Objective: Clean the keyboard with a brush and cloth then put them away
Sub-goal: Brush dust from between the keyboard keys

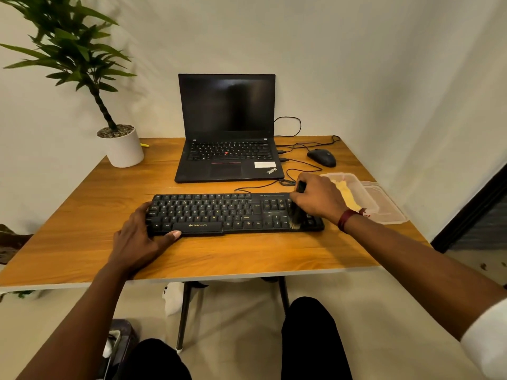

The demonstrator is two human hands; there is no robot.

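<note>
A black keyboard (219, 213) lies across the middle of the wooden table (247, 256). My left hand (140, 237) holds the keyboard's left end, thumb along its front edge. My right hand (319, 198) grips a dark brush (296, 215) by its handle, with the bristles down on the keys at the keyboard's right end. A yellow cloth (347, 196) lies in a clear plastic container (362, 193) just right of my right hand.
An open black laptop (227, 149) stands behind the keyboard. A black mouse (321, 157) and cables lie at the back right. A potted plant (123, 146) sits at the back left corner. The container's lid (389, 209) lies by the table's right edge.
</note>
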